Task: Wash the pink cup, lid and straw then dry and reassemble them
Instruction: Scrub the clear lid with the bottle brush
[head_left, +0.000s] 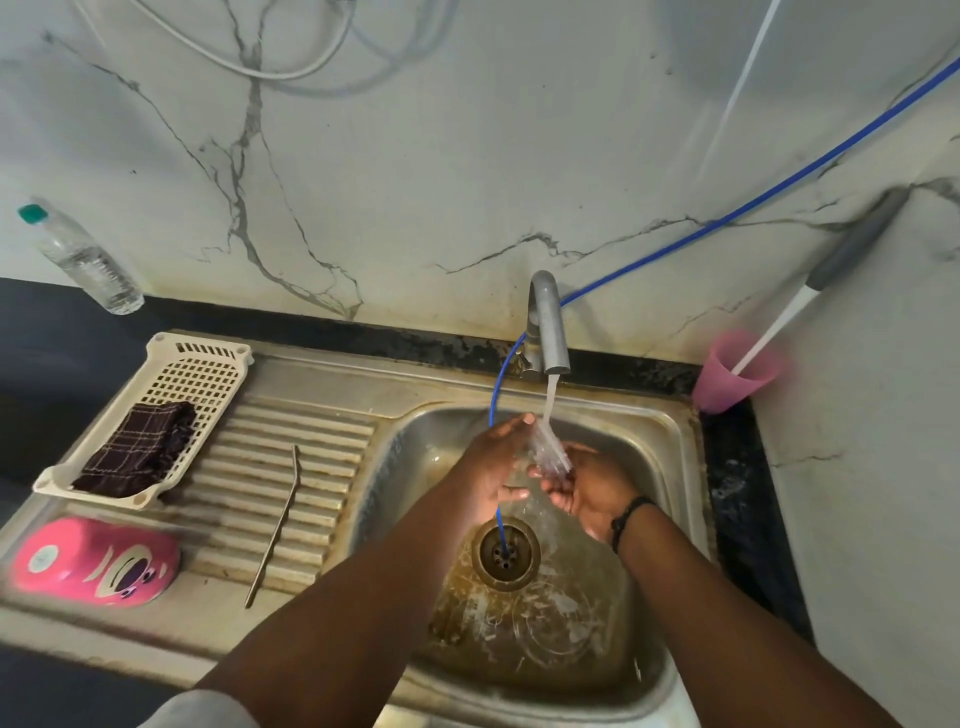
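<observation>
Both hands are over the sink basin (613, 649) under the running tap (548, 327). A clear, see-through lid (522, 475) sits between them in the stream. My left hand (491, 462) holds it from the left with the thumb across its front. My right hand (592, 488) curls its fingers on it from the right. The pink cup (98, 561), printed with a cartoon face, lies on its side at the drainboard's front left. The bent metal straw (278, 525) lies along the ribbed drainboard.
A cream plastic basket (197, 364) with a dark checked cloth (140, 447) sits on the drainboard's far left. A water bottle (83, 260) leans on the wall. A pink tumbler (727, 374) holding a white-handled brush stands at right. A blue hose (727, 213) runs into the drain (506, 553).
</observation>
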